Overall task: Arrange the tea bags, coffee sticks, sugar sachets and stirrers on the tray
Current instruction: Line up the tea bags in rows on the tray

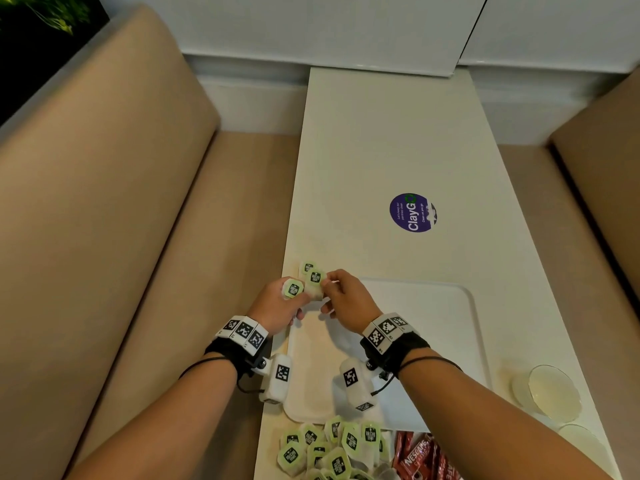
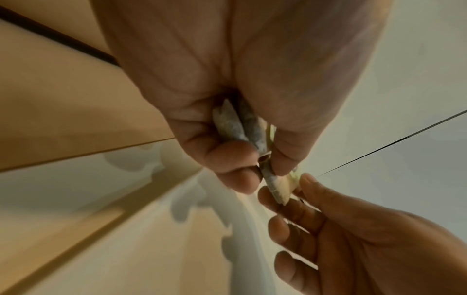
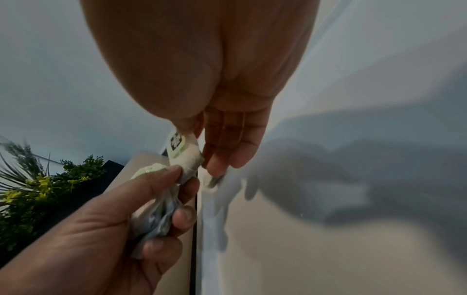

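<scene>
Your left hand point(image 1: 277, 306) is gripping a small bunch of tea bags point(image 1: 293, 289) above the tray's point(image 1: 450, 306) far left corner; the fingers point(image 2: 227, 159) are curling round the bags' paper bodies, seen edge-on in the left wrist view. Your right hand point(image 1: 346, 299) is pinching one bag of that bunch point(image 1: 316, 277) by its upper edge between thumb and forefinger, with the other fingers point(image 3: 227, 151) hanging straight and holding nothing. The two hands are almost touching over the tray rim. One more green tag point(image 1: 307, 267) is showing just behind the pinched bag; whether it is held or lying on the counter point(image 1: 381, 150), you cannot tell.

The white tray is sitting near the counter's near edge, close to the left edge. A loose pile of tea bags point(image 1: 325, 448) is lying on the counter at the near edge, just beside the tray's near rim. Red coffee sticks point(image 1: 419, 455) are lying just right of that pile. Two clear glass dishes point(image 1: 554, 393) are standing by the right edge. A round purple sticker point(image 1: 412, 213) is showing mid-counter.
</scene>
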`<state>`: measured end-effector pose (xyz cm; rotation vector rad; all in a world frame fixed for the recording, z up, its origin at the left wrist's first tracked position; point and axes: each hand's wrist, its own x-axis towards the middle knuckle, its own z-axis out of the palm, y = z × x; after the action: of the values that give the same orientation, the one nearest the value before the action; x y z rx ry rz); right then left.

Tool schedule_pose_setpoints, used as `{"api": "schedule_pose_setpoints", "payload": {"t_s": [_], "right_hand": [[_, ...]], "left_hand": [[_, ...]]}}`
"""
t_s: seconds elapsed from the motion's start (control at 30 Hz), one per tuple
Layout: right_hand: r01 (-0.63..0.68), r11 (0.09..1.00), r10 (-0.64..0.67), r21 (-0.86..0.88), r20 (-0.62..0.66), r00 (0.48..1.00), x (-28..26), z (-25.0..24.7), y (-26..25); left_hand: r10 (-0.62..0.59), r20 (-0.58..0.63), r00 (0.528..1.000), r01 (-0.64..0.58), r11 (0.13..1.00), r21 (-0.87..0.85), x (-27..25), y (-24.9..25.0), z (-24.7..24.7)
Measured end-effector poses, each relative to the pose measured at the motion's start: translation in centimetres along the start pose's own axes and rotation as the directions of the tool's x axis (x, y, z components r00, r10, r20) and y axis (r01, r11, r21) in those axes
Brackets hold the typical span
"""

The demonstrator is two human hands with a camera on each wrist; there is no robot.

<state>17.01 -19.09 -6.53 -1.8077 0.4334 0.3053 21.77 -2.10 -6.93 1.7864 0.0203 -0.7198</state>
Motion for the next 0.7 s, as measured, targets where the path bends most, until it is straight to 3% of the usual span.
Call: {"api": "schedule_pose_setpoints", "payload": {"t_s": [0.13, 0.27, 0.4, 0.57, 0.7], "right_hand": [[-0.02, 0.996, 0.025, -0.085, 0.063, 0.998, -0.3, 0.0, 0.4], [0.012, 0.983, -0.02, -0.184, -0.041, 0.999, 0.4, -0.1, 0.9], [-0.041, 0.979, 0.014, -0.201, -0.135, 0.991, 1.5, -0.6, 0.9], [-0.091, 0.952, 0.046, -0.292, -0.155, 0.987, 2.2, -1.3, 0.8], [-0.117, 0.944, 0.09, -0.309, -0.101, 0.991, 2.7, -1.1, 0.8]], "left_hand": [[-0.003, 0.005, 1.0, 0.004, 1.0, -0.026, -0.1, 0.2, 0.2], [-0.026, -0.018, 1.0, 0.025, 0.999, -0.026, 0.3, 0.1, 0.4], [-0.053, -0.007, 0.999, 0.052, 0.994, -0.099, 0.6, -0.2, 0.2], [-0.09, 0.006, 0.996, 0.09, 0.982, -0.166, 0.7, -0.2, 0.1], [-0.122, 0.014, 0.992, 0.122, 0.962, -0.245, 0.5, 0.0, 0.1]]}}
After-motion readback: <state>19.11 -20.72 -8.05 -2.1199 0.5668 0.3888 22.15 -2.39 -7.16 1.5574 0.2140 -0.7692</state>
